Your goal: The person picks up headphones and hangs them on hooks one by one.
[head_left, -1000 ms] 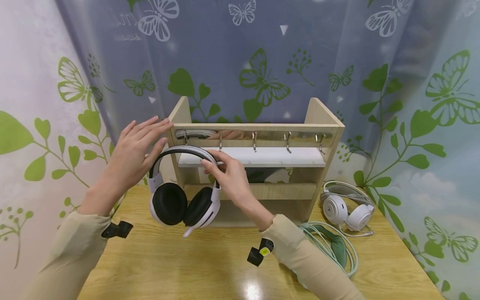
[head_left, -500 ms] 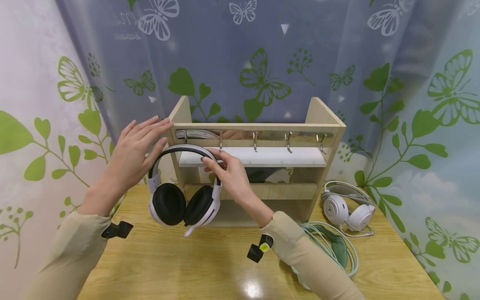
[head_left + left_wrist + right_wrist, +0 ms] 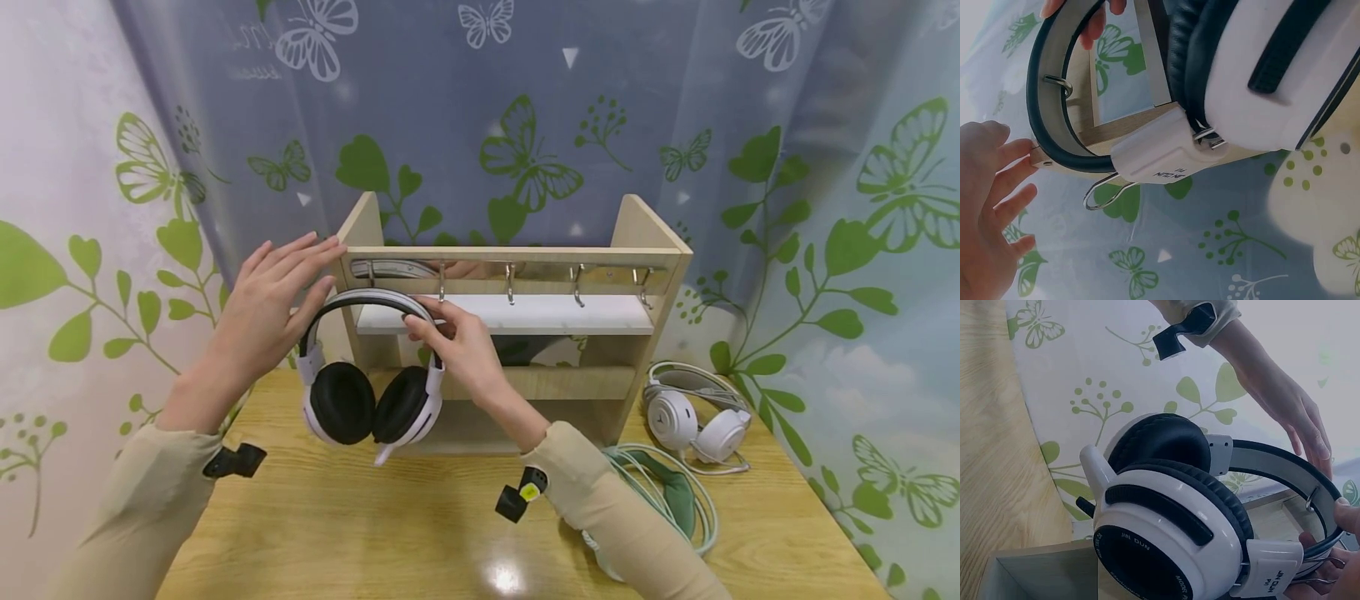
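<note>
While the person's left hand lies with fingers extended on the upper left corner of a wooden hook rack, the right hand pinches the headband of a white headset.

Head view: hands apart, one to each side of the headset, which hangs upright before the rack's left end, black ear pads facing the camera. Five metal hooks line the rack above a white shelf; the leftmost shows just above the headband. Right of the rack, on a wood-grain table: a second white headset; nearer, a green headset with coiled cord, partly hidden by the right sleeve.

Left wrist view: lettering, upside down, on a white slider; wire loop beside it. Small metal hook visible within the headband's curve, not seen there from the head. Cannot tell whether the band rests on it. Left fingertips at the rack's corner; right fingertips on the band, top edge.

Right wrist view: "JIN DUN" on the black disc of the near ear cup; white boom microphone juts out. Right thumb and fingers on opposite sides of the headband. Left hand beyond it, black mount at that wrist.
</note>
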{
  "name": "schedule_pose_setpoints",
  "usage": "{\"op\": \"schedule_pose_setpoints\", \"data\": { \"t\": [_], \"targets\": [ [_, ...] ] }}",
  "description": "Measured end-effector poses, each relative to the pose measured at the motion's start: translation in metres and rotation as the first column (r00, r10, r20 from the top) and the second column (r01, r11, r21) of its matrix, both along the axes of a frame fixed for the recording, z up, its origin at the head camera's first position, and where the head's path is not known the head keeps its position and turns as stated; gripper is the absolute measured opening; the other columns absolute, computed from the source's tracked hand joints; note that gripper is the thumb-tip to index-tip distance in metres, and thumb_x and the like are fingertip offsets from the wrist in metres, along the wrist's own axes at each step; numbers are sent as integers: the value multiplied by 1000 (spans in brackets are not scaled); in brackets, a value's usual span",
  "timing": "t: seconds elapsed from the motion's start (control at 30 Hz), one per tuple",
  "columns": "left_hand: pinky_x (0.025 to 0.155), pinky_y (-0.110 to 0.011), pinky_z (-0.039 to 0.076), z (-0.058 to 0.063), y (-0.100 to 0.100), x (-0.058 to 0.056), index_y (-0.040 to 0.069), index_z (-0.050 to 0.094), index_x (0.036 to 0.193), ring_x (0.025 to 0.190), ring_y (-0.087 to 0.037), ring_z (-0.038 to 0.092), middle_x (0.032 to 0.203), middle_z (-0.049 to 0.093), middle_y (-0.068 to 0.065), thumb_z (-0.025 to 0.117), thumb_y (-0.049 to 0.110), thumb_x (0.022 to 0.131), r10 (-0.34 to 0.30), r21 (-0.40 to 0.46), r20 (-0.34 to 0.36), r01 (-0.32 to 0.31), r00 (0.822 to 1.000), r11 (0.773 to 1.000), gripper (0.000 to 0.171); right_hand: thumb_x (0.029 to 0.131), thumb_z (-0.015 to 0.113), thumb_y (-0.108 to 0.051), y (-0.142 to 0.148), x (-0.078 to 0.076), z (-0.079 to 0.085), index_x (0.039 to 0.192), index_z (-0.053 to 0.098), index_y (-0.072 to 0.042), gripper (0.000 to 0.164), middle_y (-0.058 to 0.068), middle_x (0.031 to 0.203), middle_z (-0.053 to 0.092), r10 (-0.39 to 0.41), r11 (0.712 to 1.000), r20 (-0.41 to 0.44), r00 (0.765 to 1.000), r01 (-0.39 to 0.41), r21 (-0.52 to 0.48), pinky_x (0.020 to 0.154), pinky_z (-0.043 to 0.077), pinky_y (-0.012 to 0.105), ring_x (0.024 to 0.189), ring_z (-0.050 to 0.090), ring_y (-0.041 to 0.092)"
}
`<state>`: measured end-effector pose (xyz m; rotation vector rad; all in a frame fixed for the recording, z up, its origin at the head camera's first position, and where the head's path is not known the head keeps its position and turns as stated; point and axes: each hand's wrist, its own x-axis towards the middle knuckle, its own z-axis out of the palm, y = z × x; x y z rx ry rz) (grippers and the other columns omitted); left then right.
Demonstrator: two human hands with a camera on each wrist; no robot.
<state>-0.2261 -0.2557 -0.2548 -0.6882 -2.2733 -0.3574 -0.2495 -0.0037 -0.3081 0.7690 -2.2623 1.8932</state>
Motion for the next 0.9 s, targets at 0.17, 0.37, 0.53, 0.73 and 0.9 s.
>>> {"op": "schedule_pose_setpoints", "data": {
  "t": [0.17, 0.37, 0.53, 0.73, 0.9],
  "targets": [
    [123, -54, 16, -1, 0, -1, 15, 55, 147, 145, -31, 40, 150, 54, -8, 60, 17, 103, -1, 0, -3, 1, 1000, 1000, 44, 100, 67, -28, 1, -3, -3, 140, 62, -11, 44, 13, 106, 75, -11, 1000, -11, 1000, 11, 20, 87, 58, 38, 101, 72, 30],
    [123, -54, 16, -1, 0, 0, 15, 55, 147, 145, -31, 41, 150, 54, -8, 60, 16, 103, -4, 1, -10, 4, 1000, 1000, 44, 99, 68, -27, 4, -4, -4, 141, 61, -10, 45, 11, 118, 73, -9, 1000, -22, 1000, 10, 20, 89, 57, 33, 106, 71, 22],
    [123, -54, 16, -1, 1, 0, 14, 56, 147, 145, -31, 41, 150, 54, -9, 61, 15, 102, -5, 2, -12, 5, 1000, 1000, 45, 100, 67, -27, 6, -5, -5, 141, 61, -12, 45, 9, 122, 71, -8, 1000, -27, 1000, 9, 28, 71, 54, 26, 104, 70, 24],
    [123, -53, 17, -1, 1, 0, 14, 56, 146, 144, -32, 42, 149, 55, -9, 61, 16, 103, -6, 2, -24, 6, 1000, 1000, 44, 100, 66, -28, 8, -5, -6, 142, 61, -16, 44, 7, 124, 69, -6, 999, -29, 1000, 8, 50, 53, 44, 27, 98, 68, 24],
    [123, -53, 17, -1, 1, 0, 15, 55, 147, 145, -32, 41, 150, 54, -9, 62, 14, 101, -2, -2, -18, 2, 1000, 1000, 47, 100, 66, -27, 9, -6, -7, 142, 61, -16, 44, 6, 124, 69, 7, 998, -53, 999, -4, 65, 62, 47, 27, 97, 67, 19]
  ]
}}
